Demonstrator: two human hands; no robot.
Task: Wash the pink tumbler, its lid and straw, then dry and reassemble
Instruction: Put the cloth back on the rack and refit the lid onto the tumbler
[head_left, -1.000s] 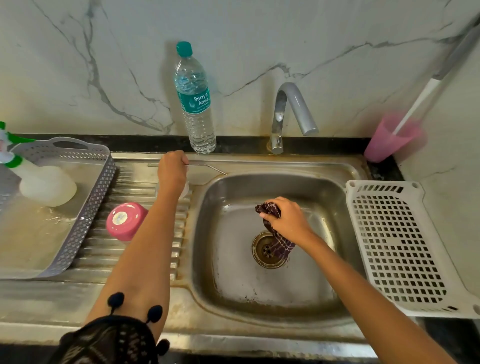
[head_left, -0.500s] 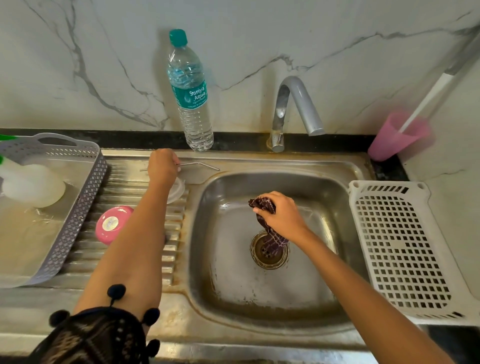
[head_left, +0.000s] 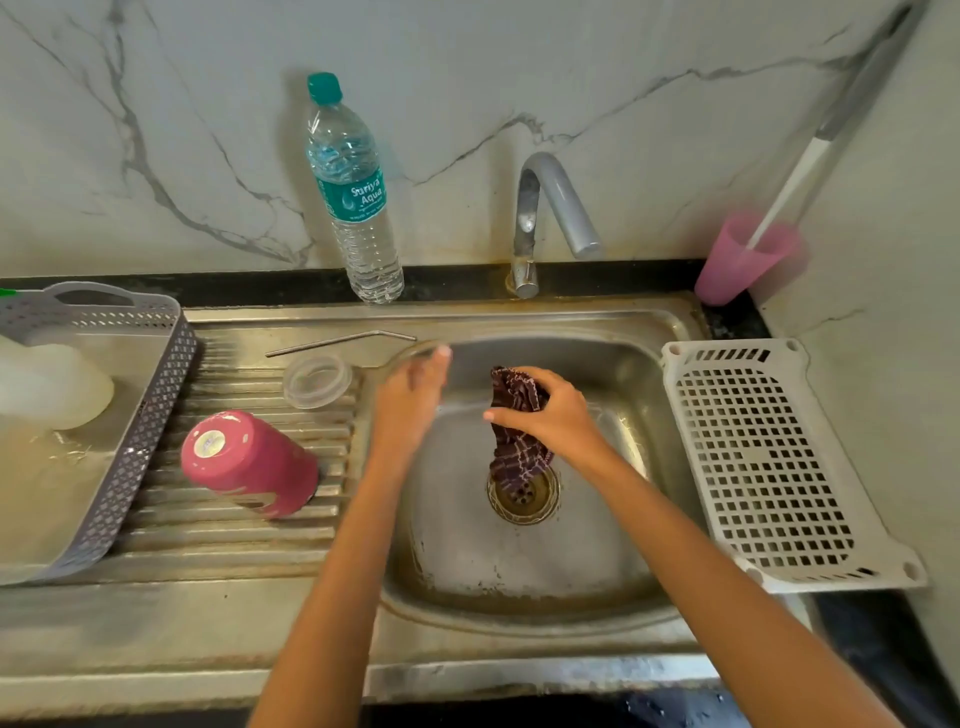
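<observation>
The cloth (head_left: 514, 447) is gripped in the right hand (head_left: 550, 415). The fingers are curled round its upper part, and the rest is left to hang down to just above the drain (head_left: 523, 499). It is held over the sink (head_left: 467, 582), probably so that drips fall into the basin and not on the worktop (head_left: 234, 525). The left hand (head_left: 413, 400) is seen blurred just beside the right one, at the left rim of the sink. Its fingers look straight and nothing is held in it. It is judged to be free for fetching a piece.

The three task things are laid to the left of the left hand, on the ribbed part of the worktop. The tumbler (head_left: 249, 462) appears to stand mouth down with its base up, well to the left of that hand and nearer to the person. This placing is judged to let the water run out along the ribs. The lid (head_left: 318, 381) lies flat, near the left hand. The straw (head_left: 337, 343) is laid beyond the lid, toward the wall. The three pieces are kept apart from each other.

No water is seen at the tap (head_left: 550, 208), beyond both hands. From this it is judged that the washing is done and the drying is in hand. The lid, the nearest piece, could be reached first.
</observation>
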